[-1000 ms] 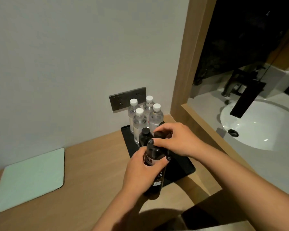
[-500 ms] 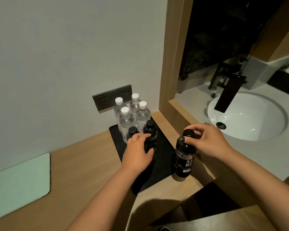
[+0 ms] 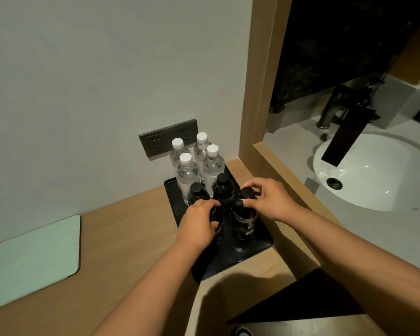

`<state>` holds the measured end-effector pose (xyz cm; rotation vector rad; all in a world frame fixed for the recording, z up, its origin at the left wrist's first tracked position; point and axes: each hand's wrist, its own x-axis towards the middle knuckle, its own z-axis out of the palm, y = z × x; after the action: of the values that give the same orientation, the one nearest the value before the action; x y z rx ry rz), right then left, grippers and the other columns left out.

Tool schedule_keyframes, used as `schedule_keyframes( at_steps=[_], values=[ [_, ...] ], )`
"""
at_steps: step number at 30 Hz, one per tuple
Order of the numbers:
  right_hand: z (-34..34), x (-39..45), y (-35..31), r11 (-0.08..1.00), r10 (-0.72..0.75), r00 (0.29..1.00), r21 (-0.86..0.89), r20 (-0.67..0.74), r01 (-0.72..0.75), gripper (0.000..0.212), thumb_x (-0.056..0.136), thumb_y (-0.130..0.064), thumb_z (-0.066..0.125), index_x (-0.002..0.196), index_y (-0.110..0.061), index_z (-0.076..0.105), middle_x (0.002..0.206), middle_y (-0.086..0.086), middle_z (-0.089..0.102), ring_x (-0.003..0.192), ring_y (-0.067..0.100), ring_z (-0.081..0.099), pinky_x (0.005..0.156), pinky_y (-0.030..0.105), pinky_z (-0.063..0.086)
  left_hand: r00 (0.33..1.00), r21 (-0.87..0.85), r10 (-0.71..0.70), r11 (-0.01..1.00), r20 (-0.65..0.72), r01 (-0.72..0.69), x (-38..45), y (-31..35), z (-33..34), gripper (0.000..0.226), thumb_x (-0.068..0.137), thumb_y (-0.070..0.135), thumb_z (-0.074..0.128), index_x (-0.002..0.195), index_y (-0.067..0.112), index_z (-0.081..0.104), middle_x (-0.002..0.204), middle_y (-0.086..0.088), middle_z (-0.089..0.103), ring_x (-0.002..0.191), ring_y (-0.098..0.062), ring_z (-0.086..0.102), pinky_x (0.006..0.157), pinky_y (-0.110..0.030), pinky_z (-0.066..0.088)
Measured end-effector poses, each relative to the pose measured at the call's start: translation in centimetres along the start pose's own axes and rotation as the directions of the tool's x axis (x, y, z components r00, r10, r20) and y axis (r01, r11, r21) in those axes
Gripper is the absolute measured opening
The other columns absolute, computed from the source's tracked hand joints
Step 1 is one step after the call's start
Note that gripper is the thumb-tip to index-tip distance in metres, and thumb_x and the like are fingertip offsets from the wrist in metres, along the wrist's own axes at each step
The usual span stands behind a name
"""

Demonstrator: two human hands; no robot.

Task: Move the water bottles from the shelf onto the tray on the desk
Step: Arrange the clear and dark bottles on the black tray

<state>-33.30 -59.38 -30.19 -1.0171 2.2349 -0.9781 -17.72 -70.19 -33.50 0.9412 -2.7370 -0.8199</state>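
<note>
Here, a black tray [image 3: 260, 248] lies on the wooden desk [image 3: 121, 241], set against the white wall below a grey socket panel [image 3: 160, 144]. Four clear water bottles [image 3: 211, 163] with white caps stand upright at the tray's far end, long axes vertical, caps upward, packed close together. In front of them stand three dark bottles, also upright with black caps on top. The right hand [image 3: 269, 200] closes its fingertips around the cap and neck of the rightmost dark bottle [image 3: 244, 221], whose base rests on the tray and whose label faces the camera. The left hand [image 3: 199, 224] wraps around the lower body of a dark bottle at left [image 3: 197, 192]; how firmly it grips cannot be told. The middle dark bottle [image 3: 223, 190] stands between them, touching or nearly so. A pale green mat [image 3: 34, 260] lies well apart at left; a white basin [image 3: 378, 178] sits beyond the wooden frame.
</note>
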Motion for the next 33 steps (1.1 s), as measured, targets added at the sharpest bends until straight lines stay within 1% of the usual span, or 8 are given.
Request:
schedule_keyframes(
  at_steps=[5,10,14,18,20,23,27,33],
  values=[
    [1.2,1.2,0.1,1.0,-0.015,0.999,0.002,0.048,0.015,0.028,0.075,-0.009,0.075,0.098,-0.023,0.066,0.097,-0.012,0.063,0.093,0.003,0.057,0.074,0.01,0.038,0.999,-0.001,0.017,1.0,-0.029,-0.017,0.0,-0.6,0.5,0.05,0.08,0.013,0.07,0.126,0.027,0.055,0.126,0.001,0.056,0.118,-0.018,0.05,0.098,-0.028,0.039],
    [1.7,1.4,0.8,1.0,-0.009,0.995,-0.019,0.101,0.011,0.03,0.076,-0.007,0.074,0.102,-0.02,0.067,0.102,-0.01,0.064,0.097,0.002,0.055,0.082,0.015,0.039,0.998,-0.031,0.002,1.0,-0.057,-0.004,0.0,-1.0,0.9,0.055,0.079,0.015,0.072,0.129,0.028,0.053,0.126,0.002,0.057,0.118,-0.018,0.051,0.1,-0.028,0.04],
    [2.0,1.4,1.2,1.0,-0.024,0.993,0.014,0.112,0.022,0.032,0.076,-0.004,0.073,0.102,-0.022,0.066,0.102,-0.011,0.063,0.098,0.001,0.055,0.077,0.006,0.037,0.995,-0.127,-0.064,0.99,-0.074,0.055,0.0,-1.2,0.5,0.057,0.075,0.016,0.077,0.128,0.026,0.055,0.123,0.002,0.063,0.117,-0.017,0.055,0.1,-0.029,0.042],
    [2.5,1.5,1.1,0.999,-0.045,0.995,0.008,0.087,0.045,0.032,0.075,-0.006,0.075,0.103,-0.02,0.067,0.1,-0.01,0.064,0.098,0.002,0.057,0.087,0.016,0.042,0.993,-0.166,-0.089,0.983,-0.075,0.075,-0.2,-1.1,0.3,0.053,0.074,0.016,0.078,0.123,0.025,0.058,0.116,0.004,0.066,0.111,-0.016,0.059,0.095,-0.028,0.044],
    [2.9,1.5,1.1,0.999,-0.054,0.997,0.004,0.061,0.053,0.032,0.074,-0.008,0.076,0.102,-0.02,0.067,0.098,-0.01,0.065,0.095,0.002,0.058,0.082,0.009,0.041,0.992,-0.17,-0.097,0.982,-0.075,0.083,-0.3,-1.0,0.4,0.052,0.074,0.017,0.078,0.122,0.026,0.058,0.115,0.004,0.066,0.11,-0.016,0.058,0.094,-0.029,0.045],
    [3.2,1.5,1.1,0.999,-0.052,0.998,0.001,0.019,0.052,0.032,0.073,-0.009,0.077,0.102,-0.02,0.067,0.097,-0.008,0.067,0.092,0.004,0.06,0.075,0.005,0.038,0.989,-0.12,-0.12,0.987,-0.083,0.11,-0.5,-1.1,0.4,0.055,0.076,0.024,0.077,0.126,0.031,0.054,0.113,0.002,0.065,0.109,-0.018,0.058,0.091,-0.032,0.047],
    [3.1,1.6,0.9,0.999,-0.032,0.997,0.023,0.064,0.031,0.034,0.073,-0.007,0.076,0.104,-0.017,0.067,0.099,-0.009,0.065,0.094,0.0,0.057,0.067,-0.005,0.034,0.985,-0.029,-0.15,0.989,-0.087,0.148,-0.5,-1.1,0.2,0.062,0.079,0.034,0.073,0.135,0.035,0.046,0.116,-0.001,0.058,0.111,-0.019,0.055,0.089,-0.031,0.045],
    [3.3,1.7,0.9,0.999,-0.009,0.999,0.045,0.042,0.008,0.036,0.071,-0.009,0.078,0.104,-0.018,0.068,0.104,-0.006,0.068,0.094,0.002,0.058,0.071,-0.001,0.035,0.991,-0.014,-0.132,0.991,-0.012,0.132,-0.2,-1.4,-0.2,0.064,0.08,0.034,0.072,0.137,0.036,0.043,0.119,-0.003,0.055,0.116,-0.019,0.051,0.094,-0.032,0.043]
  ],
)
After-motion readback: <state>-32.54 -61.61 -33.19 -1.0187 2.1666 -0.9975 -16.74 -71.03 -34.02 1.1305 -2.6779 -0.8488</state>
